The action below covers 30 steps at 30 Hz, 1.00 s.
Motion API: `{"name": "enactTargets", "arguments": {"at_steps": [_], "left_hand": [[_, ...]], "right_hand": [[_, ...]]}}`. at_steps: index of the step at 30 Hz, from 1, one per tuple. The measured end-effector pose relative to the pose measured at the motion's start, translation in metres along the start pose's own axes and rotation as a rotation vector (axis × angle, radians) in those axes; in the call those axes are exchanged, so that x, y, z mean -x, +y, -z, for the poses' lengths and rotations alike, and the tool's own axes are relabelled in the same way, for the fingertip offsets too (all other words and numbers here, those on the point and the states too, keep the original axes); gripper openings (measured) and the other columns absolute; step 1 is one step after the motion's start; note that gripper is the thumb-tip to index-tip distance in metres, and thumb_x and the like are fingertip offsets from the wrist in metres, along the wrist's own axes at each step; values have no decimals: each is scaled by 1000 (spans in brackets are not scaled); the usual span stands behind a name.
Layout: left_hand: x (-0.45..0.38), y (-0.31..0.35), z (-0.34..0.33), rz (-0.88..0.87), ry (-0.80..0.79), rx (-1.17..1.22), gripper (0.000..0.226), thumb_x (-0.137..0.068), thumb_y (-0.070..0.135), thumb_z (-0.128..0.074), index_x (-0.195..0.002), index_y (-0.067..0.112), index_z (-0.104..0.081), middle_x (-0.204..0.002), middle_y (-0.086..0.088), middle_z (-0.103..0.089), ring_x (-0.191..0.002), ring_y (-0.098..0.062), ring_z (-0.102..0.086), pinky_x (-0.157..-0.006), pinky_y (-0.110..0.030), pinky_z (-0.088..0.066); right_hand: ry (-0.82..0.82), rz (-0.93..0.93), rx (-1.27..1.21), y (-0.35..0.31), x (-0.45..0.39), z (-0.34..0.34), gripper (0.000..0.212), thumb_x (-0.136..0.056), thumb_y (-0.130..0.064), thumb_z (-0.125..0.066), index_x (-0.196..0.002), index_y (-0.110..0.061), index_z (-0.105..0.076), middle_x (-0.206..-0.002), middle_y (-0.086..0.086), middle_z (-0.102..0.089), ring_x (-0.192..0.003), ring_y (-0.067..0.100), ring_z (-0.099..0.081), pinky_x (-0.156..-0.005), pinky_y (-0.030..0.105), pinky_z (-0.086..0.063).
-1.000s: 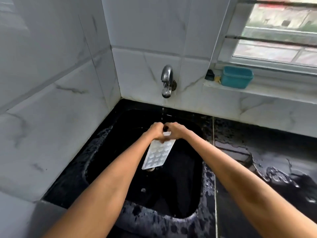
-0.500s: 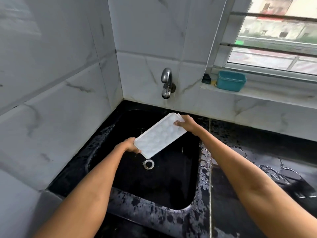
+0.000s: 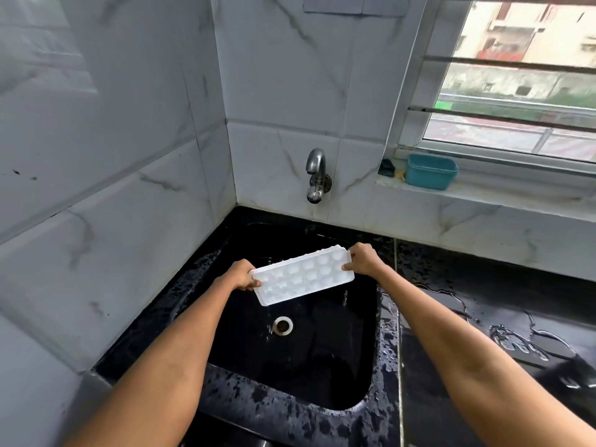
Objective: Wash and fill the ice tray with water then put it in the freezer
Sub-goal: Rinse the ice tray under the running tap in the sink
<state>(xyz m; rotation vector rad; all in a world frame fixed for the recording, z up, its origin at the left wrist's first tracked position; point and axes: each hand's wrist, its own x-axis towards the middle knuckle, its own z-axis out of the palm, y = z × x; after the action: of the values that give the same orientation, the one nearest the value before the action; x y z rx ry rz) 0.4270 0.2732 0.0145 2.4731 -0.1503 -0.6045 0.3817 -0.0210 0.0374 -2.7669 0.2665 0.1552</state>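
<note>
I had the tray [image 3: 302,275] up over the sink [image 3: 290,411], w/ the left hand [image 3: 240,275] clamped on its left end and the right hand [image 3: 362,259] on its right end, right end higher. Fingers mostly hid behind the tray; couldn't tell if the cells held water. Tap [image 3: 316,175] sat on the back wall, drain [image 3: 283,324] below the tray. Both elbows cut off at frame bottom.
</note>
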Motion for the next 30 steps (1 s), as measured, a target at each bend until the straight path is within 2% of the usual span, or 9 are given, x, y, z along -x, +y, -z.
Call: {"name": "enactTargets", "arguments": {"at_steps": [5, 8, 10, 14, 16, 21, 26, 28, 30], "left_hand": [[2, 13, 21, -103, 319, -138, 19, -89, 7, -58, -101, -1, -70, -97, -19, -70, -99, -32, -66, -75, -32, -46], [8, 19, 21, -230, 687, -40, 28, -91, 8, -55, -115, 11, -68, -110, -14, -70, -104, -32, -65, -84, -38, -51], [12, 13, 15, -293, 782, 110, 29, -91, 6, -56, -118, 10, -66, -119, -8, -68, -111, -26, -63, -89, -35, -50], [21, -20, -14, -137, 442, -390, 26, -94, 17, -50, -114, 18, -67, -110, -10, -69, -105, -29, -64, -80, -35, -49], [23, -30, -20, -133, 383, -463, 26, -94, 19, -50, -112, 17, -68, -107, -11, -68, -102, -30, -64, -79, -36, -48], [12, -11, 6, -169, 561, -293, 28, -94, 14, -49, -116, 15, -67, -106, -15, -69, -102, -35, -64, -80, -39, -49], [11, 3, 6, -301, 736, -21, 24, -89, 2, -51, -107, 8, -67, -110, -8, -69, -102, -29, -65, -76, -37, -52], [9, -13, -11, -177, 549, -178, 20, -89, 9, -54, -101, 12, -68, -105, -11, -70, -101, -31, -65, -75, -36, -50], [14, -29, -29, -66, 277, -393, 17, -89, 18, -56, -98, 17, -70, -107, -8, -69, -106, -29, -65, -82, -35, -50]], "right_hand": [[186, 44, -34, -23, -6, 22, 14, -74, 1, -59, -61, -2, -56, -87, 27, -66, -85, 39, -63, -62, 30, -37], [460, 101, -64, -35, -3, 24, 17, -80, 4, -49, -88, 3, -64, -98, 23, -65, -90, 38, -62, -68, 36, -44], [566, 132, -34, -35, 4, 13, 25, -83, 1, -48, -103, -1, -62, -110, 15, -62, -99, 33, -59, -73, 37, -47], [230, 95, 286, -20, 22, -32, 25, -88, -6, -44, -102, -5, -64, -109, 12, -66, -103, 31, -62, -75, 38, -49], [139, 101, 306, -19, 28, -40, 25, -89, -6, -42, -101, -4, -63, -107, 13, -67, -102, 32, -63, -76, 39, -49], [271, 148, 317, -34, 15, -7, 23, -90, -3, -41, -103, 0, -60, -107, 17, -65, -102, 35, -62, -76, 40, -48], [547, 168, 101, -28, 11, -9, 38, -88, 1, -44, -125, -1, -52, -126, 14, -54, -110, 32, -56, -72, 42, -52], [372, 113, 167, -14, 19, -34, 37, -87, -1, -42, -123, -2, -52, -125, 16, -55, -110, 34, -56, -76, 43, -51], [29, 69, 336, -4, 30, -55, 30, -90, -9, -41, -114, -2, -57, -119, 18, -60, -109, 35, -59, -83, 41, -49]]}}
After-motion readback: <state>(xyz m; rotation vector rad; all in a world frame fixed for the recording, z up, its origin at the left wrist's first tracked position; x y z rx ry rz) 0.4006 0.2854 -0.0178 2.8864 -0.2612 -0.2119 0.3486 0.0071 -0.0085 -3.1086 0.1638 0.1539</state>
